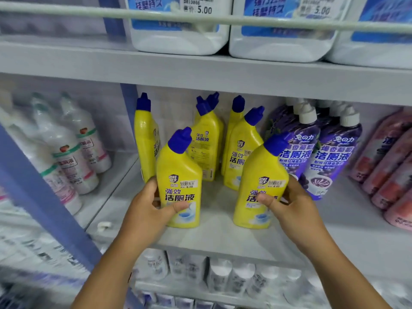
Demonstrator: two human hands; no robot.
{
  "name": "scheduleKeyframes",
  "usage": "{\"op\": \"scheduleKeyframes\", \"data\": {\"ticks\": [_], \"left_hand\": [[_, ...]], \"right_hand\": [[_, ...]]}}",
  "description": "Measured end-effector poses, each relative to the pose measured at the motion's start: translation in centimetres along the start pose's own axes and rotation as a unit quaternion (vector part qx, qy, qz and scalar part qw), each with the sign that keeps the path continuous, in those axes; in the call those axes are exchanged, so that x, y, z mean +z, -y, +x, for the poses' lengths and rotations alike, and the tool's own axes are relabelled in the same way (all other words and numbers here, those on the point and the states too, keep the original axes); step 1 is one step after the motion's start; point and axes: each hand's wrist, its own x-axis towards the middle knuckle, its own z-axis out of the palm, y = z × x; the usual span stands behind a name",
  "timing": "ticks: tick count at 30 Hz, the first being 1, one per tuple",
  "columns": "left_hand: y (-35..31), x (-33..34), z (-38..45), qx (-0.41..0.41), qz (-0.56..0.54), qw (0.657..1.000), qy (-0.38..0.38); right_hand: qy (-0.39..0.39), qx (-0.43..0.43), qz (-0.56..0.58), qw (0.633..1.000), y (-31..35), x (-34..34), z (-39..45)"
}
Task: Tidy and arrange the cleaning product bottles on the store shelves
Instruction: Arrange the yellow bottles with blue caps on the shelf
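Both hands are wrapped around yellow plastic toilet-cleaner bottles with blue caps, left hand [147,204] on one [179,181], right hand [287,204] on another [259,186], upright near the grey shelf's [218,237] front edge, probably to line up labels facing out.

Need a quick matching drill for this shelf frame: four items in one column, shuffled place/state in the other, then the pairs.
Items
1. left hand
2. right hand
3. purple bottles
4. white jugs

Places/states
A. on the upper shelf
B. grips the front right yellow bottle
C. stand right of the yellow bottles
D. grips the front left yellow bottle

Pairs: 1-D, 2-B, 3-C, 4-A
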Motion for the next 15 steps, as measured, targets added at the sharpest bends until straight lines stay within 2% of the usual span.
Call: {"op": "scheduleKeyframes", "data": {"ticks": [6, 15], "left_hand": [[0.8, -2.8, 1.4, -0.003, 0.022, 0.999, -0.029], [2.3, -6.0, 3.1, -0.013, 0.026, 0.996, -0.081]], "right_hand": [[-0.06, -0.005, -0.015, 0.998, -0.4, -3.1, 0.9], [-0.103, 0.014, -0.043, 0.994, -1.7, -4.9, 0.8]]}}
